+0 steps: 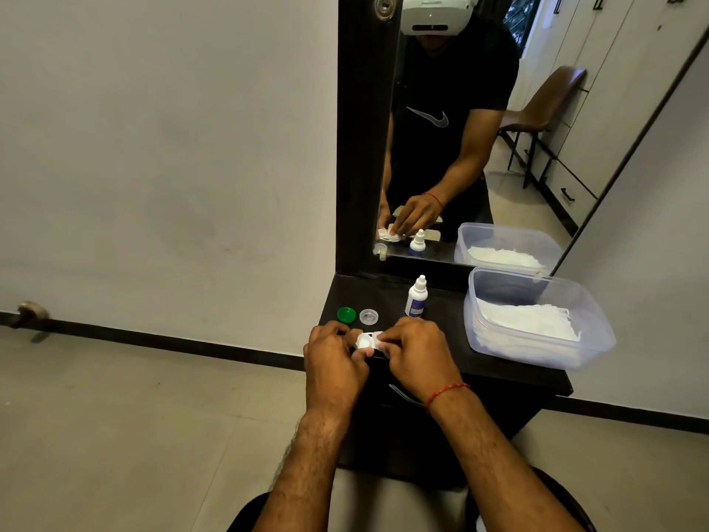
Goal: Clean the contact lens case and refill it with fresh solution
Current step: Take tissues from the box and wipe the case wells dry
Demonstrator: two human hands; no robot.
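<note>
Both hands meet over the near edge of the dark shelf (456, 341). My left hand (333, 364) pinches the white contact lens case (364, 342), and my right hand (416, 353) curls its fingers around a bit of white tissue (380, 337) against the case's right side. Just beyond lie a green cap (346, 314) and a clear cap (369, 316). The solution bottle (416, 298) stands to their right, with a tissue tub (544, 359) further right.

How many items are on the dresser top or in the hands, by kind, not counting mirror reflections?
2 caps: green cap, clear cap
1 lens case
1 solution bottle
1 plastic tub
Total: 5
</note>
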